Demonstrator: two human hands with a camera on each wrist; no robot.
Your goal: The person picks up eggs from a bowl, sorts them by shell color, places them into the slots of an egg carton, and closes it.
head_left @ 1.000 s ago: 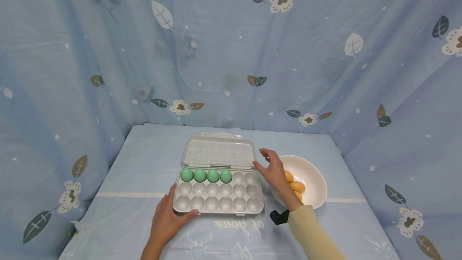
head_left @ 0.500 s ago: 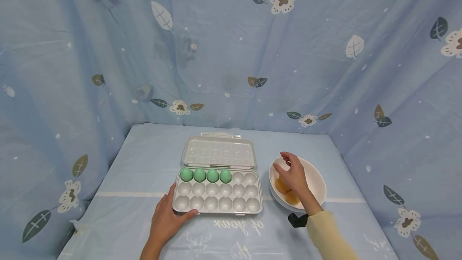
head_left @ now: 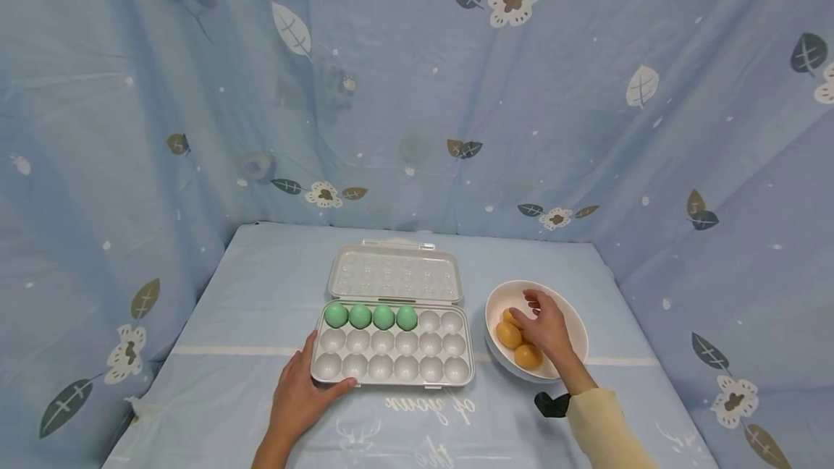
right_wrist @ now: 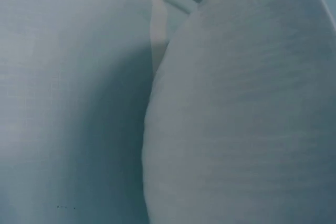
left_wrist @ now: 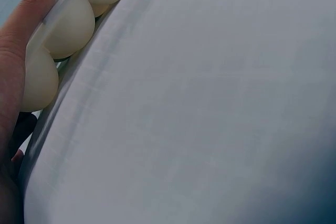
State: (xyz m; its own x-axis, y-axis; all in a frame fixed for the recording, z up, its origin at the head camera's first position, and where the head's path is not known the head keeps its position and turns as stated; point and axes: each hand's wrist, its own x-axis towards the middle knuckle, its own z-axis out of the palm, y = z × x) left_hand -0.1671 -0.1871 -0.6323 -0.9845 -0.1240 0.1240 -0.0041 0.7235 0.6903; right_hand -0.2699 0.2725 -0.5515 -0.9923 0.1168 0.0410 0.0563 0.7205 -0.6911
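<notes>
A pale egg box lies open, its clear lid laid back behind it. Several green eggs sit side by side in its back row, from the left end. My left hand holds the front left corner, thumb along the front edge and fingers at the left side. In the left wrist view, the thumb lies on the rim above the rounded cups. Over the white bowl, my right hand reaches down with thumb and fingers apart, right at several orange eggs. It partly hides them.
The table wears a light blue cloth with white lettering. Behind and at both sides hangs a blue patterned curtain. A black strap piece sits by the right sleeve. The bowl's wall fills much of the right wrist view.
My right hand has moved from beside the egg box's back right corner, rightward and down into the bowl among the orange eggs. My left hand and the box stay put.
</notes>
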